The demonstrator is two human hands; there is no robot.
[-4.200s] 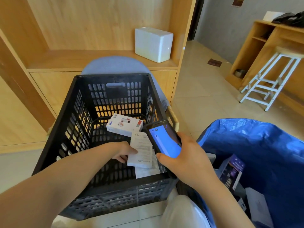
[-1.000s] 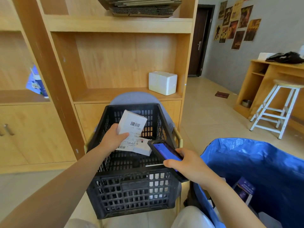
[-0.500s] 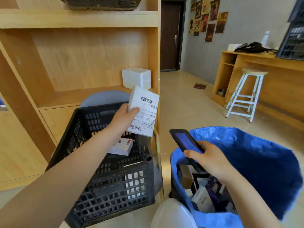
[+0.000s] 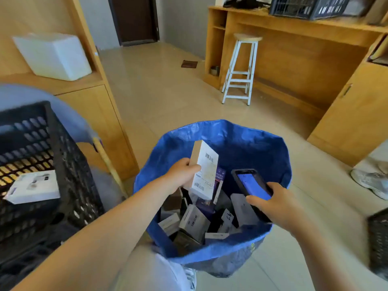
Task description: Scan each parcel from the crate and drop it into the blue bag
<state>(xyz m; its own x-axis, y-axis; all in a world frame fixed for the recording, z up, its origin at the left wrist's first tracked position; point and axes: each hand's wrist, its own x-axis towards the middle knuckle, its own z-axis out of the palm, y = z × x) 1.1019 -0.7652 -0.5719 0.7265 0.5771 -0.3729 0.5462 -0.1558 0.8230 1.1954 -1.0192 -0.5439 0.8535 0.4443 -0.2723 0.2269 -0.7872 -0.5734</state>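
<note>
1. A person's left hand (image 4: 182, 175) grips a white parcel (image 4: 204, 170) by its left edge, thumb curled over the front face, holding it upright and slightly tilted above the open mouth of the blue bag (image 4: 247, 139).
2. The parcel's shipping label faces the camera, with one barcode near the top and another near the bottom; the printed text between them is too small to read.
3. The right hand (image 4: 275, 203) holds a black handheld scanner (image 4: 251, 191), fingers wrapped around its lower end and thumb across the front; its screen glows blue, with no legible writing.
4. Scanner and parcel sit near each other over the bag, apart.
5. Inside the bag lie many small boxes (image 4: 195, 222) in white, black and purple; the print on them is blurred.
6. The black crate (image 4: 69, 164), at left, contains a white box (image 4: 34, 186) with a product picture, lettering unreadable.
7. A white stool (image 4: 241, 68) stands by a wooden counter (image 4: 304, 43); a white foam box (image 4: 52, 55) rests on a shelf.
</note>
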